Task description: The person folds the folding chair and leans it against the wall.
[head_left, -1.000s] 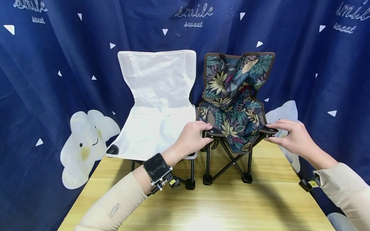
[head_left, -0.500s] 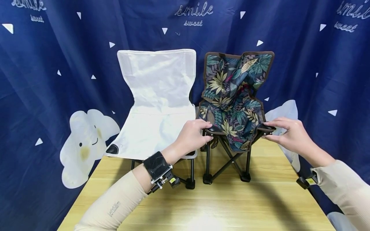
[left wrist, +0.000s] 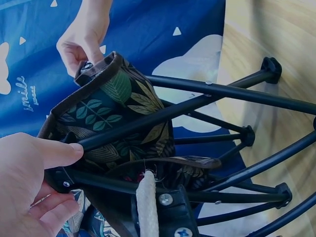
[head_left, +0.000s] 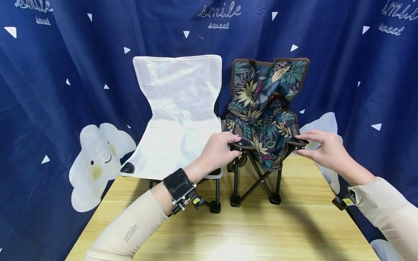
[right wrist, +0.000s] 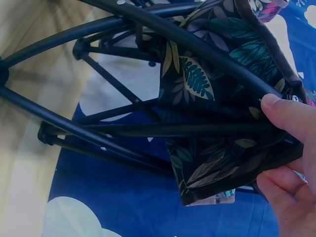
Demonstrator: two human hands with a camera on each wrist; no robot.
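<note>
Chair (head_left: pixel 266 123) of creased, leaf-printed fabric (head_left: pixel 247 93)

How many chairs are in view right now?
2. The white chair is on the left in the head view; the leaf-patterned chair is to its right, its front corners gripped by the left hand and right hand. No others show.

Room lies in front of the patterned chair (head_left: pixel 258 117); white chair (head_left: pixel 177 108) crowds its left
</note>
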